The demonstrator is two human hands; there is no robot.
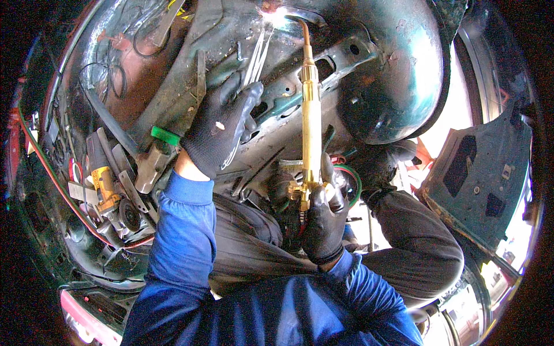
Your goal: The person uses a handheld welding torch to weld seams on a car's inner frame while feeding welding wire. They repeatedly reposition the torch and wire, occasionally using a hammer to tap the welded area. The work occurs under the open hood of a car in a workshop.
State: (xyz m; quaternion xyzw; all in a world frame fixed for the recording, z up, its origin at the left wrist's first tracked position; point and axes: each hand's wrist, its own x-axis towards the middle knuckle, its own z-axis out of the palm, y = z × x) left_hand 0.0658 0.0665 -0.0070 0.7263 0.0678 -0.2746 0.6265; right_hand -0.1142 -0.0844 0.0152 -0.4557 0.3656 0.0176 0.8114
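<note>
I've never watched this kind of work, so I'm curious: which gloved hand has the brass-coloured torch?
The right hand, gripping the torch near its lower end; the left hand holds thin pale rods instead.

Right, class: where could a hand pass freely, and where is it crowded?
A hand might pass between the left hand and the brass torch. The domed panel, right of the torch, looks bare but curved. Left of the blue sleeve, an angle grinder and metal tools crowd together.

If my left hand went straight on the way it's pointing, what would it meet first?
Likely the metal panel near the bright glow, with the silver rods in your left hand touching first; depth is unclear.
</note>
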